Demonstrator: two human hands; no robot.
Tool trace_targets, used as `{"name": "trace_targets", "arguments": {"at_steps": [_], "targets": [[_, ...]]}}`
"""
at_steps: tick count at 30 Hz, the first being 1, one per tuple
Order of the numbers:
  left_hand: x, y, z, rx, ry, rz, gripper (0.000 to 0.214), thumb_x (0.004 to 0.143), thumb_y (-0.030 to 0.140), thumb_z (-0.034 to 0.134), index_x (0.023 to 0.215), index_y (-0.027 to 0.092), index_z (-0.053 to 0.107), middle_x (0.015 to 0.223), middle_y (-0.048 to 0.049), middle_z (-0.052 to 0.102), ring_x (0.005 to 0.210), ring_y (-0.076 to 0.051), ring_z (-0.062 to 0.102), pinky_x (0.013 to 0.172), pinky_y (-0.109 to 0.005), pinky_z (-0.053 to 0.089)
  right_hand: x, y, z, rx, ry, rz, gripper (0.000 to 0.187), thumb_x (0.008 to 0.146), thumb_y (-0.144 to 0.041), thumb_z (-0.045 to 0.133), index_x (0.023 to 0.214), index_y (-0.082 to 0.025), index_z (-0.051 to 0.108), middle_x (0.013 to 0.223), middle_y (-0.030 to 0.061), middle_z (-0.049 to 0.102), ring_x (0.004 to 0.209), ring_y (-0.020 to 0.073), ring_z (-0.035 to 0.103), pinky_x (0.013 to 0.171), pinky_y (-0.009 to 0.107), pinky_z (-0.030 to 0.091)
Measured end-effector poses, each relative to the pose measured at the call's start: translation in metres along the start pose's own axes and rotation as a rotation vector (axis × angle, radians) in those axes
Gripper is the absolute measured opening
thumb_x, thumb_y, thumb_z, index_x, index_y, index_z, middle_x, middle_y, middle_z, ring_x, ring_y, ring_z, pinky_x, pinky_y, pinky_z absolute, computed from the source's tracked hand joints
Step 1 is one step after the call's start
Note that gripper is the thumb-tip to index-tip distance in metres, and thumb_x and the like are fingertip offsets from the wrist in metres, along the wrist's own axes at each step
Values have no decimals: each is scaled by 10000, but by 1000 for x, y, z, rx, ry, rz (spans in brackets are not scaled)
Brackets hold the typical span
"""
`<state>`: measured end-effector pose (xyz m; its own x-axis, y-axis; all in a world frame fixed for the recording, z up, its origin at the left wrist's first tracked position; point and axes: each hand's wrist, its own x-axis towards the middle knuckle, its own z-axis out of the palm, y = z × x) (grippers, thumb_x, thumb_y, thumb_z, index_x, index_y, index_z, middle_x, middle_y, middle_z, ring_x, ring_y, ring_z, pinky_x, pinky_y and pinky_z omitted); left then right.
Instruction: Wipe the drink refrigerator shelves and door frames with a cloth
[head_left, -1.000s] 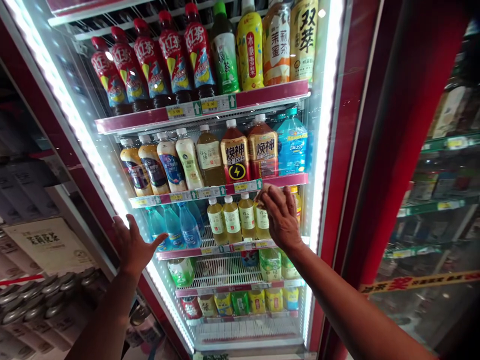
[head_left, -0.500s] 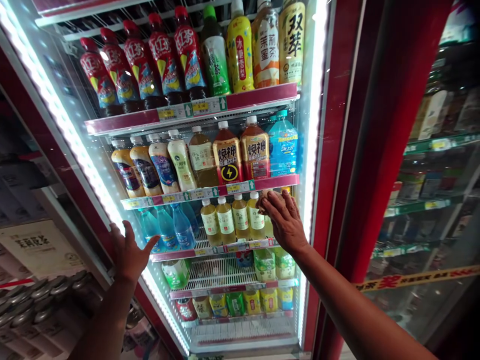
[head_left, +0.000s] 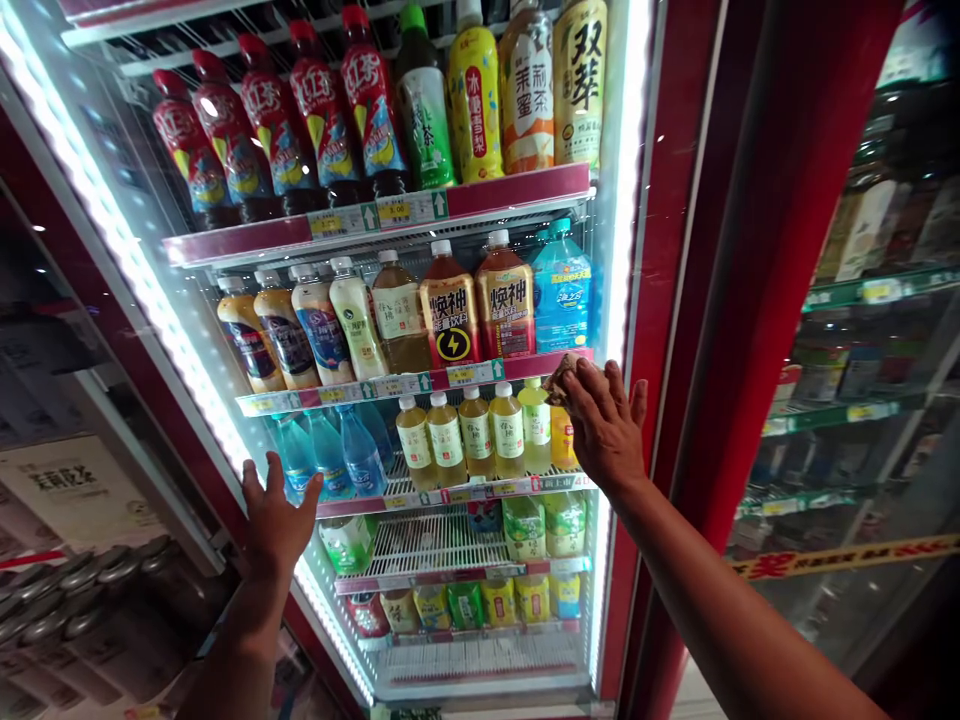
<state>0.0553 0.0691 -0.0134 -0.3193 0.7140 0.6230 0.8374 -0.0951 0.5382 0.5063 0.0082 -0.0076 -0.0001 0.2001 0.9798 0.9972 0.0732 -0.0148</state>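
My right hand (head_left: 609,425) presses a crumpled brownish cloth (head_left: 568,376) toward the glass door of a lit drinks cooler, before the right end of the second shelf edge (head_left: 544,365). Its fingers lie over the cloth and hide part of it. Lower on the left, my left hand (head_left: 279,515) is raised with fingers apart and holds nothing. It is nearest the bright left light strip (head_left: 238,440) and the blue bottles (head_left: 362,450); whether it touches the glass I cannot tell.
Bottles in rows fill the cooler shelves, with red tea bottles (head_left: 274,125) at top left. A red frame (head_left: 787,300) runs down the right side, beside another glass-fronted shelf unit (head_left: 862,380). Several silver-topped cylinders (head_left: 112,610) stand at lower left.
My right hand has moved right with the cloth, uncovering the bottles behind it. My left hand has shifted slightly right and down, fingers still apart.
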Motion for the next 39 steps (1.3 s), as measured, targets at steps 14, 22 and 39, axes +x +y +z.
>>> {"name": "trace_targets", "arguments": {"at_steps": [14, 22, 39], "targets": [[-25, 17, 11, -70, -46, 9, 1202, 735, 741, 687, 1659, 159, 186, 1738, -207, -3, 1608, -390, 68, 1257, -550, 270, -4, 27, -11, 75, -4, -12, 793, 1008, -122, 510, 1647, -423, 150, 1719, -17, 281, 1620, 270, 125, 1298, 608, 229], [-31, 26, 19, -127, -48, -36, 1218, 719, 644, 758, 1663, 164, 157, 1735, -209, -65, 1612, -379, 3, 1282, -528, 195, -16, 31, -10, 60, -34, -15, 790, 1010, -163, 549, 1631, -464, 165, 1708, -47, 302, 1618, 258, 138, 1310, 601, 182], [-54, 41, 34, -179, -70, -79, 1261, 694, 654, 780, 1670, 223, 108, 1738, -164, -125, 1617, -332, -68, 1290, -533, 130, -29, 34, -8, 124, 28, -19, 760, 1006, -91, 464, 1644, -405, 196, 1707, 6, 303, 1617, 308, 133, 1265, 683, 252]]}}
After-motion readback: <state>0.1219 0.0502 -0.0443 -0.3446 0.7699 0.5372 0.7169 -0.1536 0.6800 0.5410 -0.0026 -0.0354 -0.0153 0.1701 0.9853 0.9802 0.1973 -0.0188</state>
